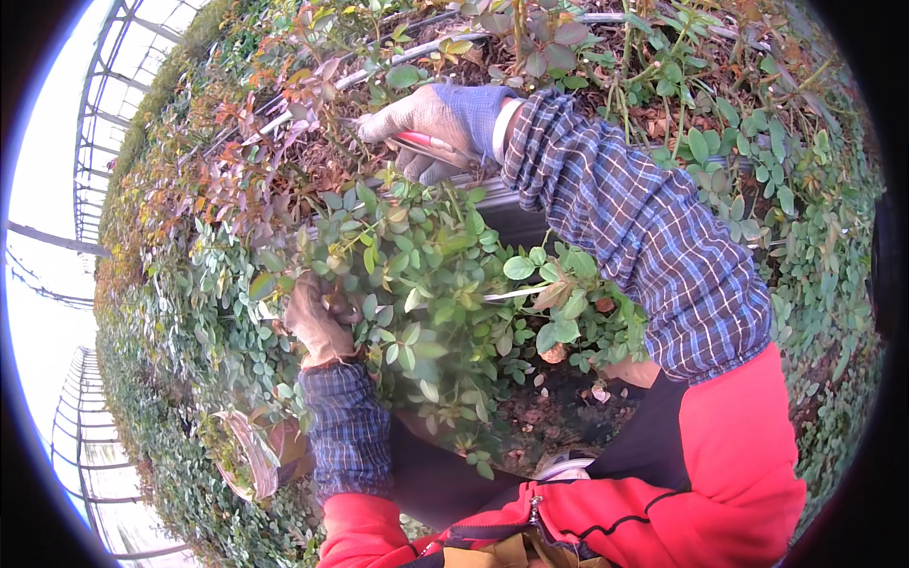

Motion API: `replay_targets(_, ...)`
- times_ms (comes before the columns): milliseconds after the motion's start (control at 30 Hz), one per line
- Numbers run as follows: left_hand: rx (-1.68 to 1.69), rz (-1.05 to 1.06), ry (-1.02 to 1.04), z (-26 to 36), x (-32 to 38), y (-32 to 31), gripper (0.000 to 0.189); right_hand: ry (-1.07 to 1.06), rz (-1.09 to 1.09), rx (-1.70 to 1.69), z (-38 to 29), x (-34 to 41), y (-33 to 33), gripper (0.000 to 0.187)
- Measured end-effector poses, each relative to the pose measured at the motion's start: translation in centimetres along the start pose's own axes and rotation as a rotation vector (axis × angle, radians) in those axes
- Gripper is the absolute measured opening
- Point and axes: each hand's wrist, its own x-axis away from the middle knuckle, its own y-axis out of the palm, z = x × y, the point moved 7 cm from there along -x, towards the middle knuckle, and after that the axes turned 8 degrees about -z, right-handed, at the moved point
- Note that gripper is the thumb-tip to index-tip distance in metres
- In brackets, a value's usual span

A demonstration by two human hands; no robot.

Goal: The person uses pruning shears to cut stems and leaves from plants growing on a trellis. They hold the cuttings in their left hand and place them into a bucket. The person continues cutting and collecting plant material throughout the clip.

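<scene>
My right hand [433,131], in a grey and blue knitted glove, grips pruning shears with red handles [424,142]. The blades point left among thin rose stems, and leaves and fingers partly hide them. Lower down, my left hand [319,323] wears a brownish glove. Its fingers are curled around rose stems at the left side of a dense clump of green leaves [419,277]. Foliage covers part of the grip. Reddish rose shoots [241,170] stand to the left of the shears.
A pale irrigation pipe [419,50] crosses the bed behind my right hand. An open bag [259,454] with greenery inside stands beside my left forearm. Fallen petals [600,392] lie on dark soil by my shoe [566,465]. Greenhouse framing [89,156] rises at the far left.
</scene>
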Motion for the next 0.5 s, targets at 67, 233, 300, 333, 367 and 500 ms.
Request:
replay_targets(67,0.046,0.015,-0.027,0.1,0.2,0.2,0.028,0.018,0.091,0.032,0.2,0.3,-0.5,0.067)
replay_targets(233,-0.081,-0.047,0.095,0.3,-0.2,-0.4,0.024,0.012,-0.040,-0.085,1.0,0.0,-0.7,0.062)
replay_targets(300,-0.261,-0.095,0.269,1.0,-0.1,-0.3,0.022,0.034,-0.065,-0.107,1.2,0.0,-0.7,0.062)
replay_targets(333,-0.308,-0.102,0.292,1.2,-0.1,-0.4,0.018,0.026,-0.046,-0.085,1.2,-0.1,-0.7,0.061)
replay_targets(367,-0.355,-0.109,0.315,1.4,0.0,-0.4,0.016,0.033,-0.027,-0.070,1.2,-0.2,-0.8,0.060)
replay_targets(500,0.042,-0.094,0.026,0.8,0.0,0.5,0.010,0.029,0.099,0.041,0.6,0.0,-0.9,0.045)
